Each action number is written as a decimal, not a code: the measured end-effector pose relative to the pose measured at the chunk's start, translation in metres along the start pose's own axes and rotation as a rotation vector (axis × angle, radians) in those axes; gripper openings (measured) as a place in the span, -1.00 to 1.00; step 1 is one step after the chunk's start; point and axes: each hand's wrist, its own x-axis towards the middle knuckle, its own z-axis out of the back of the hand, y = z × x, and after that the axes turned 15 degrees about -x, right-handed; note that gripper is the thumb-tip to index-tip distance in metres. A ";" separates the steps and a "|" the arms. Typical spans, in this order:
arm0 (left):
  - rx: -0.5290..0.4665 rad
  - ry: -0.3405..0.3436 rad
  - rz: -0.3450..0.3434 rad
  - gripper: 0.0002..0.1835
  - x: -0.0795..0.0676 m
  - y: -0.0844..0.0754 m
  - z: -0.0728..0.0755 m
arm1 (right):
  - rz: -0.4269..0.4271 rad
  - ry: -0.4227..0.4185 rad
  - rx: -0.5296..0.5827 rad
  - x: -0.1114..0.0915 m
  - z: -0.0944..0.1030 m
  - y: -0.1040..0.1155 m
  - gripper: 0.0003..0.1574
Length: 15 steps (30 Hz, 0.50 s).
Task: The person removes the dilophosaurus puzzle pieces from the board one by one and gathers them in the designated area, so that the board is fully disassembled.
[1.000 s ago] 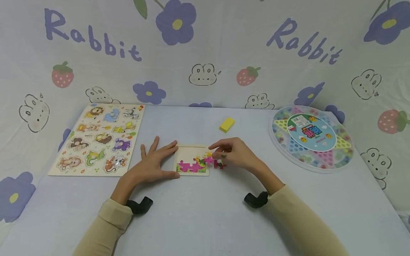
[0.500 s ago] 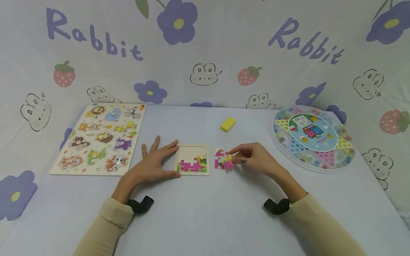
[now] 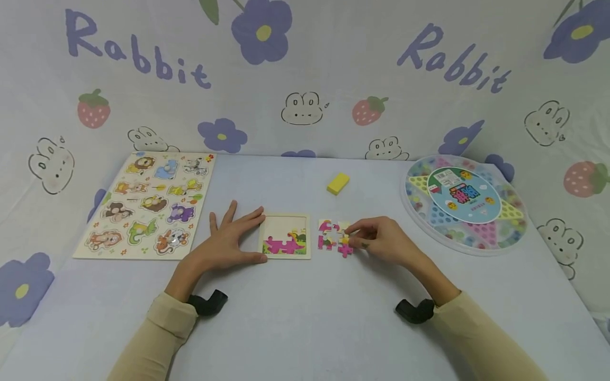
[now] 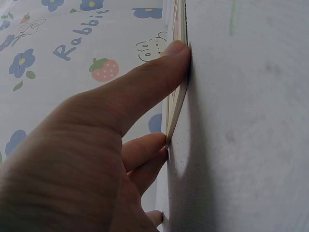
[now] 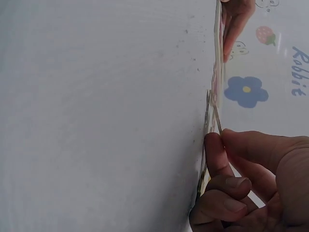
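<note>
A small square wooden puzzle board (image 3: pixel 285 223) lies in the middle of the table, its lower part filled with pink and green jigsaw pieces. My left hand (image 3: pixel 226 242) is spread at its left side, thumb and index finger straight and touching the board's left corners. Right of the board lie several loose jigsaw pieces (image 3: pixel 326 241) in pink, white and green. At their right side my right hand (image 3: pixel 383 239) pinches a thin jigsaw piece (image 5: pixel 217 116) between thumb and index finger, tilted up in the right wrist view. Its printed face is mostly hidden by my fingers.
A large animal peg puzzle (image 3: pixel 147 206) lies at the left. Toward the back is a yellow block (image 3: pixel 338 183). A round Chinese checkers board (image 3: pixel 464 203) lies at the right. Behind the table hangs a printed cloth (image 3: pixel 333 69).
My right hand has moved right, from the board's right edge to the right side of the loose pieces. A pink and yellow piece has shifted right with it. The left hand has stayed put.
</note>
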 end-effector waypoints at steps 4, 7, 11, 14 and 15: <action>0.001 0.000 0.003 0.05 0.000 0.000 0.001 | -0.004 -0.014 -0.031 0.001 -0.002 0.004 -0.71; -0.001 -0.001 0.004 0.04 0.000 0.000 0.001 | -0.003 -0.020 -0.045 0.001 -0.002 0.007 -0.72; 0.001 -0.001 0.002 0.04 0.001 0.001 0.000 | -0.003 -0.018 -0.053 0.001 -0.002 0.007 -0.72; 0.002 0.000 0.001 0.04 0.001 0.001 0.000 | -0.004 -0.013 -0.058 0.002 -0.003 0.007 -0.72; 0.003 0.000 0.000 0.04 0.001 0.001 0.000 | -0.006 -0.013 -0.061 0.001 -0.003 0.007 -0.72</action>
